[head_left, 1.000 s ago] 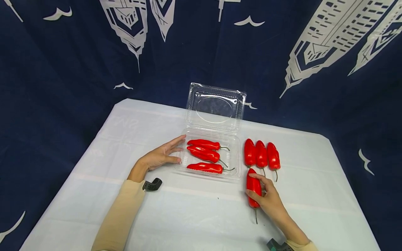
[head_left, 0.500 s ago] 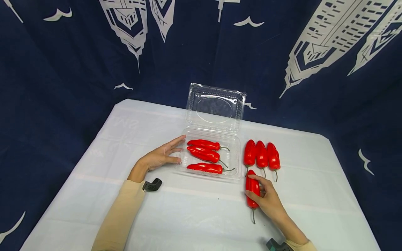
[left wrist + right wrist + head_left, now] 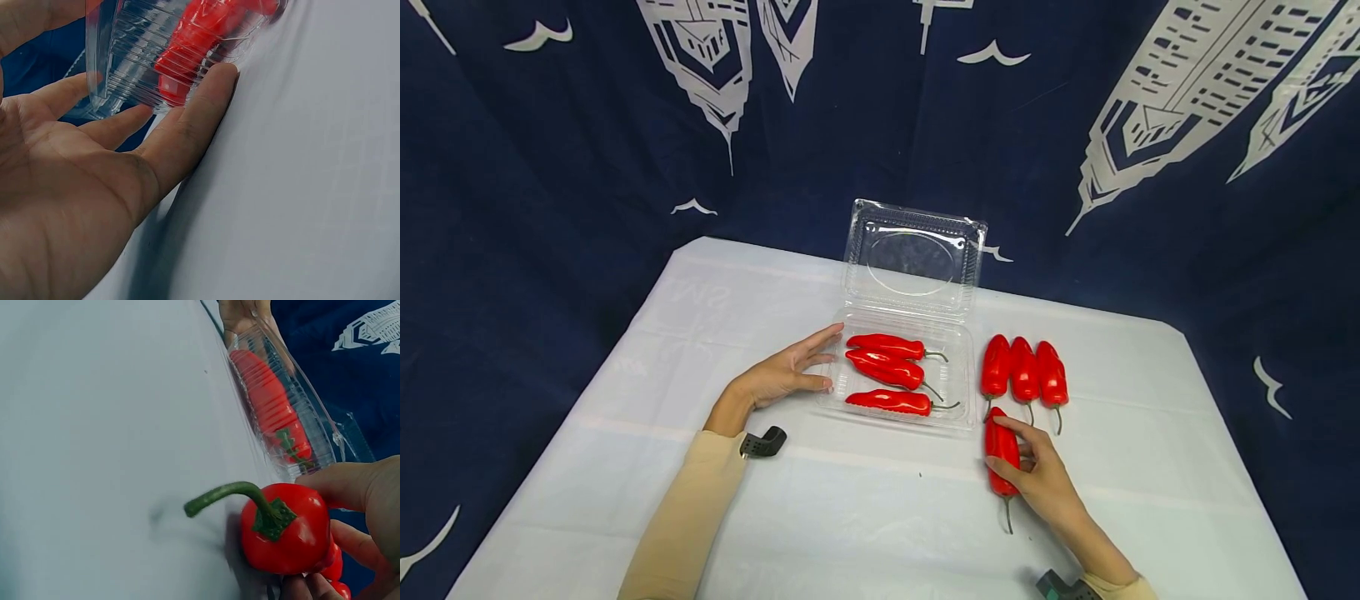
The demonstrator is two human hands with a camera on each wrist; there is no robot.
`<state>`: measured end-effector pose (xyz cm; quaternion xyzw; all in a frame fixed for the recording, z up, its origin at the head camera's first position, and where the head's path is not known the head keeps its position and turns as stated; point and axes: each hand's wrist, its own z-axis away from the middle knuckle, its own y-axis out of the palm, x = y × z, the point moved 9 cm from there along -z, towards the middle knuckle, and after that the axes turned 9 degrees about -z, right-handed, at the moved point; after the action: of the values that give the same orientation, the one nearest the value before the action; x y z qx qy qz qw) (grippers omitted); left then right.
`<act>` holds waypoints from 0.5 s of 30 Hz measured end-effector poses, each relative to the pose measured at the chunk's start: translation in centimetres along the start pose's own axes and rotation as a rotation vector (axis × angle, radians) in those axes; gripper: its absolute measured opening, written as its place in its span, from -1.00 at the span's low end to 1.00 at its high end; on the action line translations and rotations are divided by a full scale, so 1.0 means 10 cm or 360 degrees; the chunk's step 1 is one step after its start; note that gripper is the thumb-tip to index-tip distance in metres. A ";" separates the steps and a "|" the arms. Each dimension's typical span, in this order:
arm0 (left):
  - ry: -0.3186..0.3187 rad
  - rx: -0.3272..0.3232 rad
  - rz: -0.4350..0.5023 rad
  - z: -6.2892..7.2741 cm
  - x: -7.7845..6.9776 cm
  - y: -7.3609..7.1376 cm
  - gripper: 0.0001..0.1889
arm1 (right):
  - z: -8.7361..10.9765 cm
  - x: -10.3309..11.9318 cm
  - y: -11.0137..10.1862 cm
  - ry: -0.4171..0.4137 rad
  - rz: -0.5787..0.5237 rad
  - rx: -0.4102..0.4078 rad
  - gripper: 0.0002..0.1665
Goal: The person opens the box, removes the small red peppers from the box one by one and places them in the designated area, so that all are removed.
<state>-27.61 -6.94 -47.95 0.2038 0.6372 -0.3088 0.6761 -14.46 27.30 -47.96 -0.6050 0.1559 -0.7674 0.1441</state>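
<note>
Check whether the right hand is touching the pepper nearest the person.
Touching. The head view shows the right hand gripping that pepper, thumb and index finger on its red skin, no gap visible.

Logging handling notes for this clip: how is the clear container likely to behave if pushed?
The clear container is probably light and flexible, given its thin, see-through ribbed walls. Its raised lid may wobble, being joined only along the far edge. The three red peppers inside could slide or roll, since gaps show around them.
</note>
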 end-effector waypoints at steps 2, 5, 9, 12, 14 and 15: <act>0.0000 0.0003 0.0000 0.00 0.00 0.00 -0.02 | 0.00 0.01 -0.01 -0.0005 0.0026 -0.0002 -0.23; 0.0000 0.0004 0.0004 0.00 0.01 0.00 -0.01 | 0.00 0.03 -0.03 -0.0013 0.0079 -0.0011 -0.23; 0.0018 0.0015 0.0018 0.01 0.00 0.01 -0.01 | 0.00 0.04 -0.06 -0.0002 0.0126 -0.0016 -0.22; 0.0024 0.0023 0.0020 0.01 -0.01 0.01 -0.01 | 0.00 0.05 -0.08 0.0004 0.0144 -0.0018 -0.21; 0.0030 0.0028 0.0020 0.01 -0.02 0.01 -0.01 | 0.00 0.06 -0.10 0.0003 0.0151 -0.0024 -0.22; 0.0028 0.0028 0.0017 0.00 -0.01 0.01 -0.01 | 0.00 0.08 -0.11 -0.0007 0.0151 -0.0031 -0.22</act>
<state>-27.51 -6.84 -47.81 0.2157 0.6394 -0.3089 0.6702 -14.62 27.98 -46.83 -0.6000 0.1917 -0.7568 0.1748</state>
